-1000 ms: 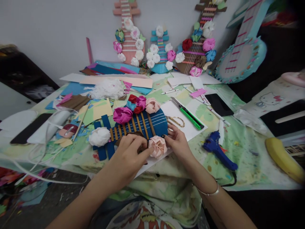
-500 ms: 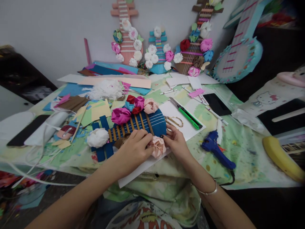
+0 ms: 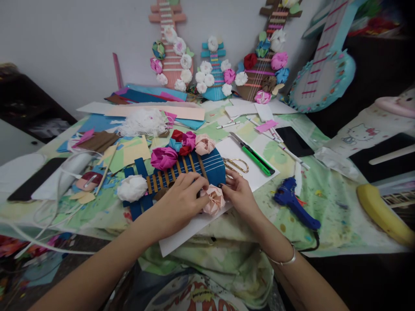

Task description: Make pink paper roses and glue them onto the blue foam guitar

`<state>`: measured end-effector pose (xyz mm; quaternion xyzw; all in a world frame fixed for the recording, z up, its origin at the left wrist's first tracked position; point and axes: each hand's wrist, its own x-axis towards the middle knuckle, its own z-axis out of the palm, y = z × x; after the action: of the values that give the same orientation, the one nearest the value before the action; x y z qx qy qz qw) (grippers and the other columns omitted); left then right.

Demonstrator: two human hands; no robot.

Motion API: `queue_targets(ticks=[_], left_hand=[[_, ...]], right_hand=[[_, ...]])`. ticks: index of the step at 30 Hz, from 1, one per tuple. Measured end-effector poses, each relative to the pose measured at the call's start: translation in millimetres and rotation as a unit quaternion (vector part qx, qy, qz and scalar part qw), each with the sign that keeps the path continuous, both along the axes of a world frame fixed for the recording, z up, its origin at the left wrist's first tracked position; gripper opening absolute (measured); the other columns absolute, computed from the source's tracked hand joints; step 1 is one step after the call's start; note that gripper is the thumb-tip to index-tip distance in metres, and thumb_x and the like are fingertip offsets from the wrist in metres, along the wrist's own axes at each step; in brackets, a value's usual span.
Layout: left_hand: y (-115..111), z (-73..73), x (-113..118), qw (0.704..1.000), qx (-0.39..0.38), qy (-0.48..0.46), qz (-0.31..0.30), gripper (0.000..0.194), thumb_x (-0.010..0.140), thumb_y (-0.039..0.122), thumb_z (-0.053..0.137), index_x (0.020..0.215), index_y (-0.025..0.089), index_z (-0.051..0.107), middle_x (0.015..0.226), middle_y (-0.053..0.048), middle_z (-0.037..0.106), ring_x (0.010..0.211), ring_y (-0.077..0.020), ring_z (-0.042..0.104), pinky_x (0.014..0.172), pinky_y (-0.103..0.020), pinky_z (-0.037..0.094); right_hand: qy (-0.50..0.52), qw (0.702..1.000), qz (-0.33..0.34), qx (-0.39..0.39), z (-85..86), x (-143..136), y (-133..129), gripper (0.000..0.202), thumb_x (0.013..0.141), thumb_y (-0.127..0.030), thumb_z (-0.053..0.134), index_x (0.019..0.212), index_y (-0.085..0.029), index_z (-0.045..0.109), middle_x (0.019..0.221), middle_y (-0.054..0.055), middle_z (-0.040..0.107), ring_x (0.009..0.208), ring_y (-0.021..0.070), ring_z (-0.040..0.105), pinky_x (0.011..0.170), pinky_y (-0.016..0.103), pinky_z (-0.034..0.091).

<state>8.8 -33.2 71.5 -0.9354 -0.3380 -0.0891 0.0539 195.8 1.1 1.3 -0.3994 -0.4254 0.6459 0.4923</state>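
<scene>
A blue cardboard lute with white strings and tan strips lies on a white sheet, its rounded end to the right. My left hand is closed at the near edge, thumb and fingers against a peach paper flower. At the rounded end, my right hand has its fingers curled round the edge, the thumb close to that same flower. Magenta, red, blue and peach flowers line the far edge. A white flower sits at the neck. My left hand hides part of the near edge.
Gold-handled scissors and a green utility knife lie just beyond the lute. To the right rests a blue glue gun. White shredded paper and paper scraps cover the left side. Decorated lutes lean on the wall.
The left thumb and fingers have shifted slightly on the peach flower, and more of it shows. My right hand stays at the lute's rounded end. The view has shifted slightly.
</scene>
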Motion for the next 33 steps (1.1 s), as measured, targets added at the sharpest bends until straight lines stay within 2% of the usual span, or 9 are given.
queue_targets(ticks=[11, 15, 19, 21, 25, 28, 29, 31, 33], left_hand=[[-2.7, -0.8, 2.3, 0.999, -0.008, -0.051, -0.017, 0.013, 0.085, 0.019, 0.051, 0.085, 0.019, 0.064, 0.108, -0.012, 0.055, 0.106, -0.0276, 0.041, 0.087, -0.047, 0.038], [-4.2, 1.8, -1.0, 0.997, -0.013, -0.075, -0.008, 0.012, 0.084, 0.02, 0.053, 0.084, 0.019, 0.064, 0.112, -0.012, 0.055, 0.111, -0.0288, 0.041, 0.09, -0.048, 0.037], [-10.9, 6.3, -9.5, 0.991, 0.015, -0.132, -0.003, 0.02, 0.08, 0.015, 0.057, 0.098, 0.021, 0.065, 0.112, -0.011, 0.057, 0.111, -0.0278, 0.043, 0.092, -0.047, 0.039], [-17.4, 9.8, -15.7, 0.98, 0.05, -0.193, 0.01, 0.026, 0.076, 0.012, 0.062, 0.099, 0.022, 0.065, 0.107, -0.01, 0.059, 0.107, -0.0259, 0.047, 0.091, -0.044, 0.041], [-34.6, 17.2, -28.5, 0.93, 0.165, -0.319, 0.073, 0.031, 0.066, 0.003, 0.065, 0.09, 0.022, 0.066, 0.092, -0.006, 0.06, 0.091, -0.0222, 0.055, 0.08, -0.038, 0.045], [-43.6, 18.4, -37.4, 0.888, 0.226, -0.374, 0.141, 0.033, 0.064, 0.002, 0.064, 0.088, 0.025, 0.067, 0.084, -0.004, 0.058, 0.079, -0.0195, 0.057, 0.072, -0.037, 0.044], [-43.9, 17.1, -40.4, 0.875, 0.241, -0.394, 0.142, 0.033, 0.063, 0.002, 0.065, 0.087, 0.025, 0.067, 0.082, -0.003, 0.057, 0.075, -0.0184, 0.056, 0.069, -0.035, 0.044], [-38.4, 12.0, -46.8, 0.864, 0.237, -0.422, 0.139, 0.03, 0.065, 0.003, 0.063, 0.087, 0.024, 0.067, 0.078, -0.002, 0.057, 0.072, -0.017, 0.056, 0.068, -0.034, 0.044], [-23.8, 4.2, -53.5, 0.855, 0.189, -0.458, 0.153, 0.023, 0.071, 0.007, 0.061, 0.087, 0.022, 0.067, 0.08, -0.003, 0.059, 0.074, -0.0168, 0.057, 0.068, -0.032, 0.045]], right_hand=[[0.01, 1.0, 0.007, -0.014, 2.2, 0.2, -0.1, 0.053, 0.062, -0.024, 0.071, 0.111, -0.021, 0.051, 0.093, 0.005, 0.071, 0.08, 0.0197, 0.068, 0.073, 0.034, 0.054], [0.024, 0.999, 0.019, -0.021, 5.2, 1.3, -0.6, 0.042, 0.061, -0.025, 0.072, 0.1, -0.02, 0.054, 0.087, 0.003, 0.071, 0.076, 0.0181, 0.068, 0.071, 0.032, 0.053], [0.044, 0.998, 0.017, -0.031, 8.0, 2.8, -1.3, 0.038, 0.058, -0.022, 0.075, 0.089, -0.019, 0.053, 0.082, 0.002, 0.072, 0.071, 0.0166, 0.067, 0.067, 0.029, 0.052], [0.06, 0.997, 0.005, -0.039, 9.3, 2.9, -1.8, 0.039, 0.055, -0.02, 0.077, 0.086, -0.019, 0.053, 0.08, 0.002, 0.072, 0.068, 0.016, 0.067, 0.066, 0.028, 0.052], [0.096, 0.994, -0.04, -0.032, 14.7, 0.6, -0.2, 0.04, 0.053, -0.017, 0.077, 0.085, -0.018, 0.053, 0.078, 0.001, 0.071, 0.066, 0.0153, 0.066, 0.064, 0.027, 0.052], [0.122, 0.987, -0.103, -0.015, 26.4, -3.2, 6.4, 0.042, 0.051, -0.012, 0.074, 0.087, -0.019, 0.053, 0.075, -0.001, 0.069, 0.062, 0.0127, 0.063, 0.059, 0.023, 0.05], [0.132, 0.984, -0.123, -0.008, 32.1, -4.8, 10.0, 0.041, 0.051, -0.011, 0.072, 0.086, -0.019, 0.052, 0.073, -0.003, 0.068, 0.06, 0.0113, 0.062, 0.056, 0.021, 0.049], [0.153, 0.976, -0.153, 0.008, 44.5, -8.7, 19.1, 0.038, 0.051, -0.008, 0.068, 0.084, -0.019, 0.052, 0.07, -0.005, 0.065, 0.057, 0.0089, 0.059, 0.052, 0.018, 0.047], [0.172, 0.969, -0.178, 0.021, 55.2, -14.0, 30.8, 0.038, 0.051, -0.006, 0.064, 0.084, -0.02, 0.052, 0.072, -0.005, 0.064, 0.058, 0.0083, 0.058, 0.052, 0.018, 0.047]])
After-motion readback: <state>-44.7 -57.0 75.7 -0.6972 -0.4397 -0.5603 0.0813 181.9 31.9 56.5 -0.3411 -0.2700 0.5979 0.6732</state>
